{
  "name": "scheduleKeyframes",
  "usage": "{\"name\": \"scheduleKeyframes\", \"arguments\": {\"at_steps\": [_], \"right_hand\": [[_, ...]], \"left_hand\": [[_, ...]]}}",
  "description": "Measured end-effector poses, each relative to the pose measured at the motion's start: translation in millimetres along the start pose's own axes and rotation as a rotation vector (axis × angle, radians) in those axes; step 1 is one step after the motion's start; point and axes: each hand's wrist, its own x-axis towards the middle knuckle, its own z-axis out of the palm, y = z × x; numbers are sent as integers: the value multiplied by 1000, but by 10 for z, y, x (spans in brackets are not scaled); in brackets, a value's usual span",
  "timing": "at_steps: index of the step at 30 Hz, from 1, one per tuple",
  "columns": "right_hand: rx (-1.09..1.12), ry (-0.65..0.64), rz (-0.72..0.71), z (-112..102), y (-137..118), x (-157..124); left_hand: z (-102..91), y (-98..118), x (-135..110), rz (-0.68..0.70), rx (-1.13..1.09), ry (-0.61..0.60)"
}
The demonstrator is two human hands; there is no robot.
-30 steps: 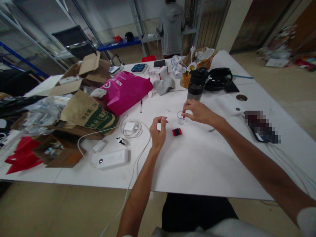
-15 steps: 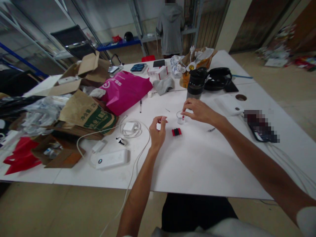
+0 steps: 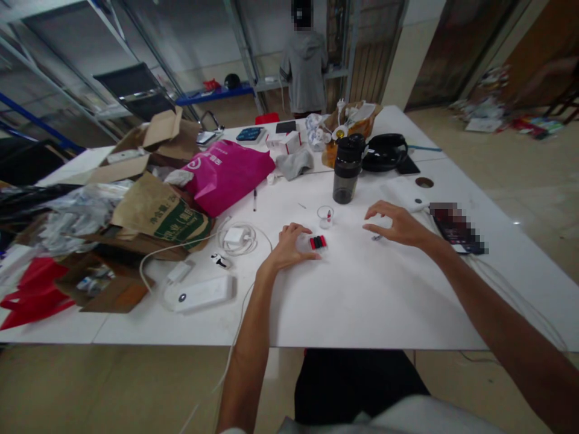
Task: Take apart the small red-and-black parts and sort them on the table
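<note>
My left hand point(image 3: 289, 243) lies low on the white table point(image 3: 362, 295), its fingers curled around a small clear thing that I cannot make out. Its fingertips touch a small red and black piece point(image 3: 318, 242). My right hand point(image 3: 394, 223) hovers open with fingers spread, just above a tiny metal item point(image 3: 376, 237). A small clear cup point(image 3: 325, 216) with something red in it stands alone between the hands, further back. Behind it is a dark tumbler point(image 3: 346, 170).
To the left are a white charger with coiled cable point(image 3: 235, 236), a white power bank point(image 3: 203, 293), a brown paper bag point(image 3: 160, 211), a pink bag point(image 3: 228, 172) and cardboard boxes point(image 3: 154, 135). A phone point(image 3: 456, 228) lies right. A person point(image 3: 303, 63) stands beyond the table.
My right hand let go of the small cup and drew back to the right, opening. My left hand dropped from a raised pinch onto the table beside the red and black piece.
</note>
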Motion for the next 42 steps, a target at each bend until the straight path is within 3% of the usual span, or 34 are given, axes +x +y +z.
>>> {"name": "scheduleKeyframes", "arguments": {"at_steps": [5,14,21,24,27,32,37,42], "right_hand": [[6,-68,35,84,255,-385],[-37,-69,47,154,334,-379],[107,127,123,128,151,-389],[254,294,234,142,72,-364],[561,462,321,158,11,-316],[818,509,377,123,-29,-263],[893,541,427,183,-95,-262],[854,386,451,361,-287,-296]], "left_hand": [[70,-28,29,11,17,-6],[70,-44,49,26,-6,2],[13,5,41,28,-43,31],[-25,37,52,36,-198,120],[-35,83,78,41,-507,237],[37,185,114,13,-864,328],[192,301,115,32,-911,245],[390,473,95,38,-894,119]]}}
